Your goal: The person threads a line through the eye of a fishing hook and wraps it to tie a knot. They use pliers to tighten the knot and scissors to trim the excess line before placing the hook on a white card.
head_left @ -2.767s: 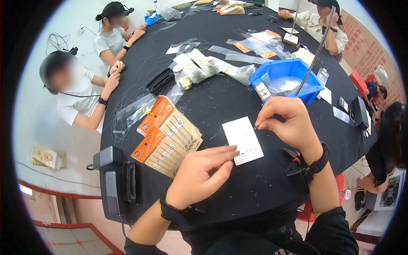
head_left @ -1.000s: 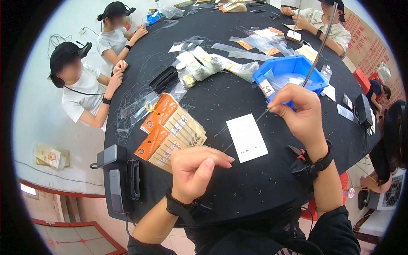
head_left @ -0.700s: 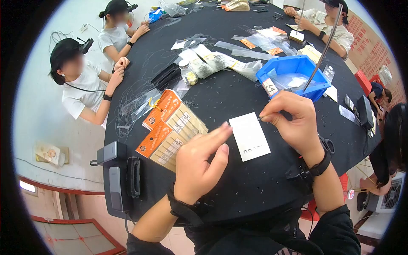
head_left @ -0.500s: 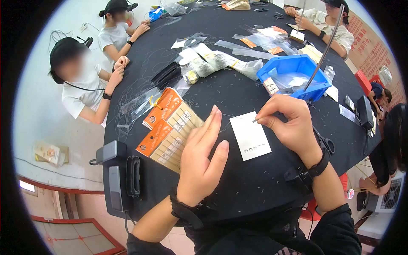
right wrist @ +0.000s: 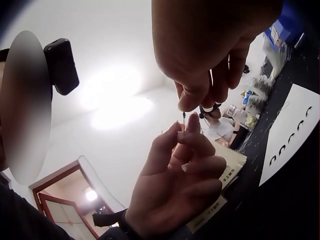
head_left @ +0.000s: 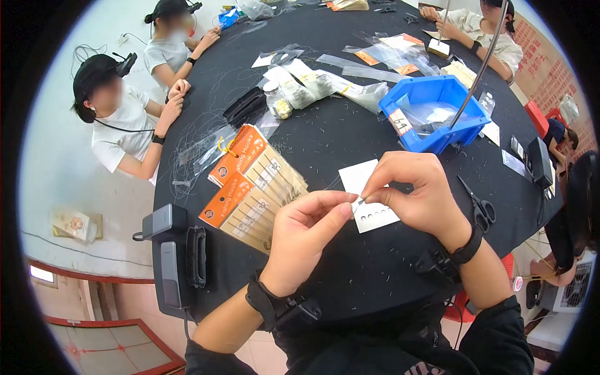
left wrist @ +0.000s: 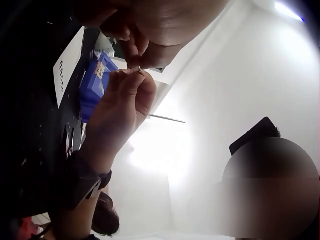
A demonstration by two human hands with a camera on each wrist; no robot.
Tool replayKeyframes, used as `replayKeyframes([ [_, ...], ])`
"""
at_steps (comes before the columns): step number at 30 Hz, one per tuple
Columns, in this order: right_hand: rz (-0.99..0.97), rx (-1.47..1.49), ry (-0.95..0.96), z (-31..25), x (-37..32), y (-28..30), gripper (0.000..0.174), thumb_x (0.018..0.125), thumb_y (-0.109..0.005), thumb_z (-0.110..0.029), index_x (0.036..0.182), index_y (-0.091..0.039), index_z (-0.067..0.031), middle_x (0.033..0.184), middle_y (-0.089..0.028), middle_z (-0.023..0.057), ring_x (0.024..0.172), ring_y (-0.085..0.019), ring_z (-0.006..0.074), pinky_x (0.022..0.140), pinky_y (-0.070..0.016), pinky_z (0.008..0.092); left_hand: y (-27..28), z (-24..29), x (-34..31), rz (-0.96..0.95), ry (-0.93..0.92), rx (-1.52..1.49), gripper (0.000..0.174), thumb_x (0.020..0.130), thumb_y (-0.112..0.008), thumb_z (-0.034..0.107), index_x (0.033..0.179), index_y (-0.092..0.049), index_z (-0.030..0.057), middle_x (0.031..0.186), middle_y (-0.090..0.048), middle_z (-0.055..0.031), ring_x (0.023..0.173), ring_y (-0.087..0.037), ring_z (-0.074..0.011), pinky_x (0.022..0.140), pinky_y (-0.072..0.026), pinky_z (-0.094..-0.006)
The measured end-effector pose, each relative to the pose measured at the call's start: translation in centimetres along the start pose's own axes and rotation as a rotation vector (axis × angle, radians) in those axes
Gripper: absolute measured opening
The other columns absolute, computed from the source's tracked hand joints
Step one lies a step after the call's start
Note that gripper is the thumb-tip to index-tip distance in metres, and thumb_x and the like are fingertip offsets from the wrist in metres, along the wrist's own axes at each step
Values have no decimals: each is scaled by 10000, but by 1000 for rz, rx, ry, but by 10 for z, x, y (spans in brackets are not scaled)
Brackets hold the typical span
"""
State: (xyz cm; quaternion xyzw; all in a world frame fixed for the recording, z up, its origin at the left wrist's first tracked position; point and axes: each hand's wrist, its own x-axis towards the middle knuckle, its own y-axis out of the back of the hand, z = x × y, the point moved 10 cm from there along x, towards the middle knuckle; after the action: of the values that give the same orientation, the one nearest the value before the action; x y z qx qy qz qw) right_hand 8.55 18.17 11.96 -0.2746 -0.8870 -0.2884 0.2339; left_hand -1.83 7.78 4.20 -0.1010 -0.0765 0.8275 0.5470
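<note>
The left hand and right hand meet fingertip to fingertip above a white card that lies on the black table and has a row of dark curved marks along its near edge. Between right thumb and index finger is a small dark piece, seen in the right wrist view, its lower end at the left fingertips. The left thumb and index finger pinch at it, though what exactly they hold is too small to tell. Left of the card lie orange-topped packs printed Fishing Hooks, close to the left hand.
A blue bin with a metal rod stands beyond the right hand. Black scissors lie by the right wrist. Further back are a clear jar, bundled white packets and plastic sleeves. Power banks sit at the left edge; people sit around the table.
The left hand has turned from spread fingers to a pinch and moved right to meet the right hand. The right hand has come down and left over the card.
</note>
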Motion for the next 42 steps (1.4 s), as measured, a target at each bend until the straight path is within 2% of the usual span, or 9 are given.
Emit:
replayKeyframes([
  [3,-24,32,5,-2,-1,-6,103,712,-758,37,768,-698,-26,734,-681,76,670,-653,212,609,-488,307,-2,-3,0,-89,3,40,201,941,-693,109,1106,-697,-7,950,-692,-8,824,-597,-38,720,-461,-179],
  [12,-72,100,-76,6,-3,-14,91,725,-764,21,783,-707,-21,747,-687,74,684,-652,188,617,-487,302,-7,-1,0,-146,-21,58,103,942,-682,103,983,-676,9,913,-675,0,821,-596,-45,737,-469,-198],
  [18,-120,136,-157,15,-4,-16,112,738,-784,-17,841,-743,-24,770,-697,68,705,-652,156,642,-487,286,-6,-5,0,-173,-21,8,96,954,-662,98,999,-658,14,936,-666,1,855,-585,-51,778,-463,-205],
  [21,-113,134,-150,15,-4,-14,131,740,-796,-30,864,-753,-23,780,-701,69,706,-652,151,643,-487,279,-9,-4,-1,-180,-11,-28,90,960,-655,99,1001,-650,19,921,-651,10,837,-571,-49,756,-450,-204],
  [24,-79,121,-166,15,-3,-10,139,745,-809,-43,871,-756,-22,788,-705,68,705,-654,145,640,-487,270,-5,-9,0,-132,32,-58,88,941,-670,123,985,-640,53,908,-638,8,763,-507,-31,657,-386,-189],
  [27,-57,117,-156,15,-3,-7,140,747,-817,-51,868,-754,-22,794,-709,68,705,-657,140,637,-488,262,-5,-10,0,-146,39,-110,91,944,-666,130,984,-638,53,913,-643,4,760,-502,-32,645,-374,-188],
  [33,-87,90,-121,13,-3,-8,131,744,-816,-44,854,-749,-23,796,-711,66,703,-657,138,635,-490,258,-2,-9,0,-120,-52,-37,78,968,-652,102,991,-640,29,905,-632,28,820,-558,-26,730,-437,-179],
  [42,-97,46,-86,8,-1,-8,131,734,-812,-35,846,-745,-26,779,-706,61,696,-655,150,631,-492,264,1,-3,-1,-86,-119,64,89,957,-668,102,987,-637,24,891,-633,24,804,-568,-27,718,-450,-185],
])
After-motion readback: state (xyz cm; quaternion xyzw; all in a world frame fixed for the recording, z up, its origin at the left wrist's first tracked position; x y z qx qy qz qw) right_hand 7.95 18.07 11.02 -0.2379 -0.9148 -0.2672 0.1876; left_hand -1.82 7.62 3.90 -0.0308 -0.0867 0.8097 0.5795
